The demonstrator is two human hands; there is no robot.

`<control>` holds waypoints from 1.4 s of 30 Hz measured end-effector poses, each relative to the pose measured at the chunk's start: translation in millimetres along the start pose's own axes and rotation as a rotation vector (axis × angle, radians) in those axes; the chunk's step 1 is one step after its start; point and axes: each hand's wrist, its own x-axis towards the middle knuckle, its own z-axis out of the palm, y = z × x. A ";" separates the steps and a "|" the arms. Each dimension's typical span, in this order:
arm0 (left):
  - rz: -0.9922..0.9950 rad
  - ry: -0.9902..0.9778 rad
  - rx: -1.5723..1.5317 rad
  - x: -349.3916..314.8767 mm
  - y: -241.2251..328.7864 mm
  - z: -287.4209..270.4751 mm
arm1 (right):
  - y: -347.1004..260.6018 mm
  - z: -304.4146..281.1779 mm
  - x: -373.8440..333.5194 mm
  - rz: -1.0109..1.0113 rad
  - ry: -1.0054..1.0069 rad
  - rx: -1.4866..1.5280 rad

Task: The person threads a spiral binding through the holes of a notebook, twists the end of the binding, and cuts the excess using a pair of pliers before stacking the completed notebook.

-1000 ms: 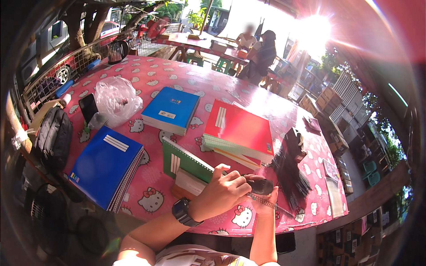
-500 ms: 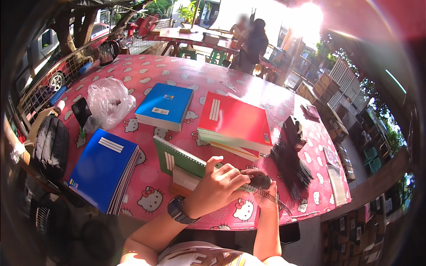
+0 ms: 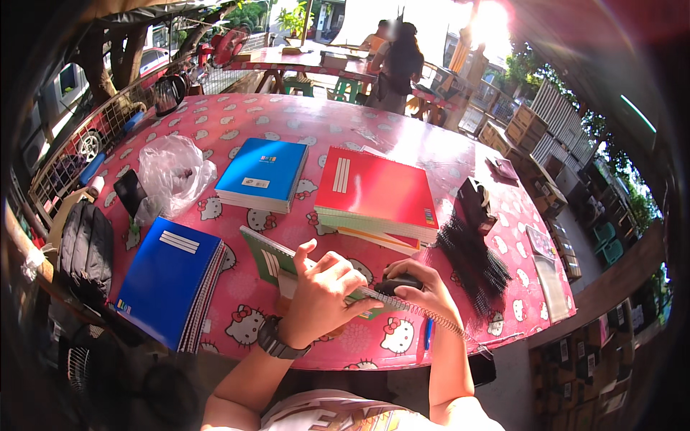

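A green notebook (image 3: 267, 260) stands on edge, tilted, beside a light brown block (image 3: 286, 286) that my hands partly hide. My left hand (image 3: 325, 287), with a dark watch (image 3: 282, 340) on its wrist, grips the notebook's upper edge, index finger raised. My right hand (image 3: 428, 289) is closed around a small black rounded object (image 3: 397, 283) at the notebook's right end; its exact kind is unclear. A thin spiral binding coil (image 3: 447, 322) runs from that end rightward over my right wrist.
Blue notebooks (image 3: 169, 276) lie left, light-blue ones (image 3: 262, 172) and a red stack (image 3: 377, 188) beyond. Black coils (image 3: 474, 262) lie right, a blue pen (image 3: 429, 334) near the front edge. A clear plastic bag (image 3: 172, 172) sits far left. Two people (image 3: 399, 65) are at another table.
My right hand has come up and over the black object, which now sits lower and left against the notebook edge. My left hand has shifted slightly left; the coil reaches further right.
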 end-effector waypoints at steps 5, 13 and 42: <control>-0.017 0.000 -0.009 0.7 -0.9 -0.3 | -7.4 2.7 1.5 -0.295 -0.148 0.578; -0.053 0.050 -0.019 -1.5 -10.1 -3.7 | -21.6 7.7 9.5 -0.266 -0.085 0.427; -0.084 0.039 0.012 -3.5 -26.0 -21.3 | -25.7 17.5 53.2 -0.342 -0.280 0.499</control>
